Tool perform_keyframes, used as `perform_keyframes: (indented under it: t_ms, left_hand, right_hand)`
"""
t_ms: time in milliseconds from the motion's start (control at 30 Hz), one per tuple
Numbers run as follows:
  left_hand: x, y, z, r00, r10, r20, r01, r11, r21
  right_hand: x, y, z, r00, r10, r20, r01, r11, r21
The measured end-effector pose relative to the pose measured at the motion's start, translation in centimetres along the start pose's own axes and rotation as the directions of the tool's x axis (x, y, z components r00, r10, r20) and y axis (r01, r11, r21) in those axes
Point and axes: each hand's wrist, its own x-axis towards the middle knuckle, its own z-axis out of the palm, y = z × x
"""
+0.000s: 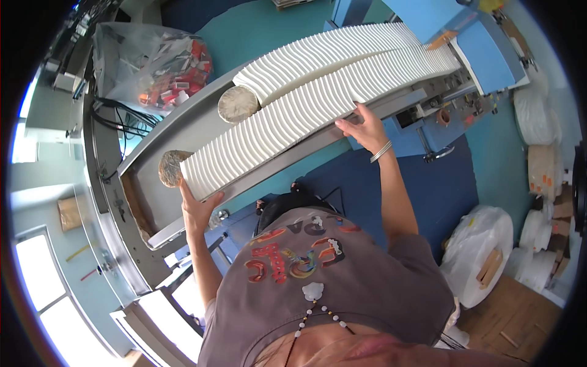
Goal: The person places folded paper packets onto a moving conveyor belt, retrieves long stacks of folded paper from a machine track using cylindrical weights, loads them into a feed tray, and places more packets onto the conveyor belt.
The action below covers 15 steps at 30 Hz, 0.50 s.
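Note:
Two long rows of thin white folded sheets or pads stand on edge, packed side by side in a metal trough. The near row [293,116] runs from beside my left hand up to a blue machine. Spread at its lower left corner is my left hand [198,209], thumb and a finger apart against the end. My right hand [365,129] rests its fingertips along the near side, fingers apart. A wrapped round block [171,168] sits at the near row's end. Another wrapped round block [238,104] touches the end of the far row [324,55].
The metal trough [147,177] has a raised rim on my side. At upper right stands the blue machine [489,52]. Behind the trough hangs a clear bag of red and white pieces [177,76]. A large plastic-wrapped roll [477,257] stands on the floor at right.

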Motion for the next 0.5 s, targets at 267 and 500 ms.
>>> perform_keyframes:
  t_ms: [267,500]
  left_hand:
    - [-0.1,1.0,2.0,0.983,-0.102,-0.15,0.103,0.995,0.003]
    - [2.2,-0.3,0.5,0.975,-0.145,-0.166,0.152,0.988,0.031]
  right_hand:
    - [1.0,-1.7,3.0,0.976,0.091,0.199,-0.077,0.994,-0.075]
    - [2.6,-2.2,4.9,0.967,0.055,0.25,-0.091,0.987,0.133]
